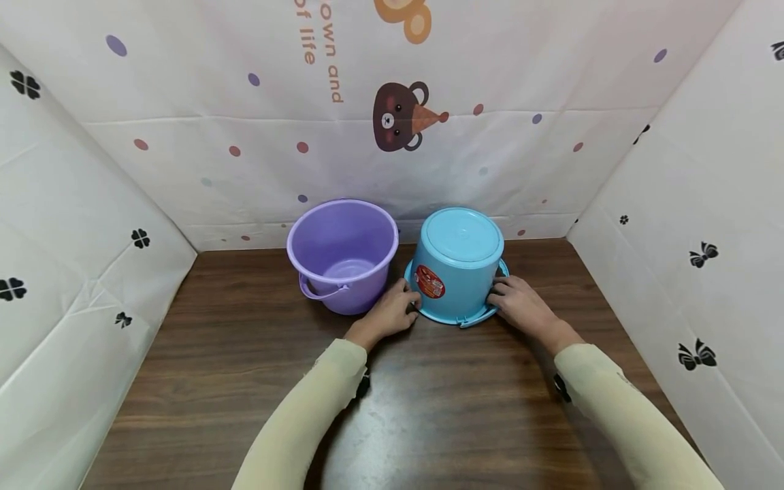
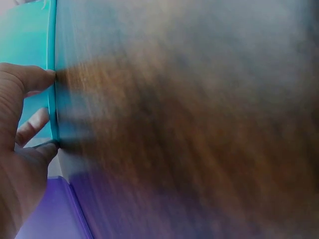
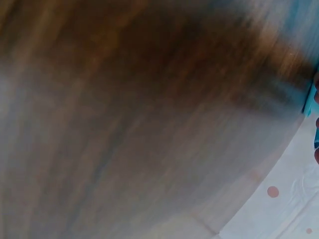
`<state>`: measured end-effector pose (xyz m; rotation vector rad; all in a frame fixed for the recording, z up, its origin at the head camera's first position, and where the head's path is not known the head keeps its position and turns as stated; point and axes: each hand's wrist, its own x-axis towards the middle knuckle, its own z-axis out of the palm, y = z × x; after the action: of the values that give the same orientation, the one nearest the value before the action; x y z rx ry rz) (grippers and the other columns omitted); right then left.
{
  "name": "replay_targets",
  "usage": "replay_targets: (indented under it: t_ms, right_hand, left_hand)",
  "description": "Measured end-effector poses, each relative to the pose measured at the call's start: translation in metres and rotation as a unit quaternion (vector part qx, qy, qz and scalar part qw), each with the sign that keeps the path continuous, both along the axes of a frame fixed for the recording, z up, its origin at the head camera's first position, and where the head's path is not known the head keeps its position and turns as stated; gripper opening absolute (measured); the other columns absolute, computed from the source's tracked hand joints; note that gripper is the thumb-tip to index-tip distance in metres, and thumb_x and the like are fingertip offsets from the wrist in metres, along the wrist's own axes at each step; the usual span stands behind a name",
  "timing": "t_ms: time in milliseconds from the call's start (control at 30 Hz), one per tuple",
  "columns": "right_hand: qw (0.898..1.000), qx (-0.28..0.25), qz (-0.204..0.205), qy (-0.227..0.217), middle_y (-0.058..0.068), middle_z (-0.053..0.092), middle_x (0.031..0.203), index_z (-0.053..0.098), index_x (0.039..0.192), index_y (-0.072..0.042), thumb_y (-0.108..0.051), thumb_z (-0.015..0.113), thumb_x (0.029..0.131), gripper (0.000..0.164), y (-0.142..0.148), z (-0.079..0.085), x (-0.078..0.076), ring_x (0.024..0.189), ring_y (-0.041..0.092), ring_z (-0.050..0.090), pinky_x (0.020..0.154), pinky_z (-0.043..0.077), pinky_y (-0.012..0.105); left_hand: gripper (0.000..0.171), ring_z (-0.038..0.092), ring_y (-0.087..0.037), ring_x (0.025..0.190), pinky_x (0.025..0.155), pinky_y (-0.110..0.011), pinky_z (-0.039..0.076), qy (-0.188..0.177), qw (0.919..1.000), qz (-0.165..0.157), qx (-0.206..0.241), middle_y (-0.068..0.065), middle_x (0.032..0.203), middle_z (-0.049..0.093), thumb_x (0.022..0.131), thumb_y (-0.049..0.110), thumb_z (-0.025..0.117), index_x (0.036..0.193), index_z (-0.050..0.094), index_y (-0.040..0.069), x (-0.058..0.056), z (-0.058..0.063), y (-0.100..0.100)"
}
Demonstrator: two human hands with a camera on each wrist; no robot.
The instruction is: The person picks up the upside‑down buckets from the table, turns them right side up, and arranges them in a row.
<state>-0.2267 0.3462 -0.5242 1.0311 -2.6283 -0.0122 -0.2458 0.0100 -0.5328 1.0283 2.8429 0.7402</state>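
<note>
A light-blue bucket [image 1: 463, 269] stands upside down on the wooden table, its round base facing up and a red label on its side. My left hand [image 1: 392, 309] holds its rim on the left, with fingers [image 2: 35, 79] bent at the rim in the left wrist view. On the other side my right hand [image 1: 519, 304] grips the rim near the handle. Only the right hand's fingertips [image 3: 317, 92] show at the edge of the right wrist view. Beside my left hand, a purple bucket [image 1: 361, 292] sits upright, its inside bare and its handle hanging in front.
The brown wooden table [image 1: 257, 401] runs back to a white patterned wall sheet [image 1: 520, 184] right behind both buckets. Similar sheets with black bows and clovers flank the table on the left [image 1: 73, 286] and right [image 1: 661, 272].
</note>
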Motion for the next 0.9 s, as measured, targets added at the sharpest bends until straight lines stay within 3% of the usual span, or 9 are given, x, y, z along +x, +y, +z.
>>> replay_targets:
  t_ms: [200,433,667,900]
  right_hand:
    - [1.0,0.013,-0.007,-0.012,0.008,0.078,0.106,0.081,0.102,-0.009,-0.005,0.091,0.075,0.03,0.001,0.002,0.001,0.117,0.036,0.065,0.109,0.044,0.064]
    - [0.998,-0.05,0.027,-0.032,0.01,0.078,0.098,0.081,0.096,-0.004,0.001,0.092,0.07,0.029,0.004,0.002,0.0,0.113,0.039,0.067,0.105,0.047,0.066]
    - [0.992,-0.113,0.037,-0.048,0.015,0.075,0.104,0.078,0.093,-0.003,0.006,0.089,0.071,0.026,0.007,0.006,0.004,0.116,0.043,0.065,0.1,0.046,0.072]
    - [0.986,-0.151,0.035,-0.061,0.015,0.072,0.109,0.076,0.094,-0.004,0.004,0.088,0.075,0.024,0.01,0.011,0.011,0.12,0.043,0.064,0.098,0.053,0.061]
  left_hand:
    - [0.012,0.052,-0.021,0.099,0.087,-0.035,0.05,0.005,1.0,-0.003,0.001,-0.008,0.11,0.051,0.089,0.011,0.077,0.1,0.072,0.014,0.0,-0.002,-0.002]
    - [0.017,0.054,-0.021,0.099,0.086,-0.034,0.051,0.016,0.9996,-0.009,0.022,-0.007,0.111,0.052,0.088,0.01,0.079,0.102,0.071,0.013,0.0,0.001,-0.006]
    - [0.019,0.055,-0.02,0.1,0.084,-0.032,0.052,0.046,0.9978,0.007,0.046,-0.007,0.112,0.052,0.09,0.011,0.08,0.101,0.065,0.015,0.002,0.001,-0.005]
    - [0.015,0.056,-0.019,0.1,0.083,-0.031,0.053,0.07,0.9954,0.015,0.063,-0.006,0.11,0.052,0.093,0.012,0.077,0.099,0.063,0.013,0.004,0.001,-0.002]
